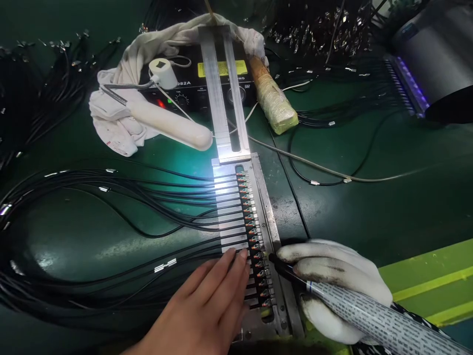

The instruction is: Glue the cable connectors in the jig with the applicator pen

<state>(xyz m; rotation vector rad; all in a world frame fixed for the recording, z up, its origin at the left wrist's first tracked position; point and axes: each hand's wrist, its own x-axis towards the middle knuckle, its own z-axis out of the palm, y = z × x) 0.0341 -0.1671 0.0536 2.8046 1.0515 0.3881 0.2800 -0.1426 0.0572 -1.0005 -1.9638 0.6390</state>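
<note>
My bare left hand (207, 301) lies with fingers stretched over several black cables (199, 229) at the lower part of a metal fixture (268, 212). The cables lie side by side in the fixture's slots, their stripped ends with small orange wires and metal connectors (251, 217) in a row at its right side. My right hand (340, 281), in a white, stained glove, is closed around a pen-like tool (354, 303) with a black front and a grey, dash-patterned barrel. The tool's tip is close to the row of connectors; whether it touches one I cannot tell.
A slotted metal plate (218, 93) leans above the fixture, before a black control box (192, 96) draped with white cloth (121, 123). A lit white lamp (173, 121) and a tape-wrapped handle (275, 106) lie there. A grey device (436, 59) glows violet; bundled cables (48, 88) stand left.
</note>
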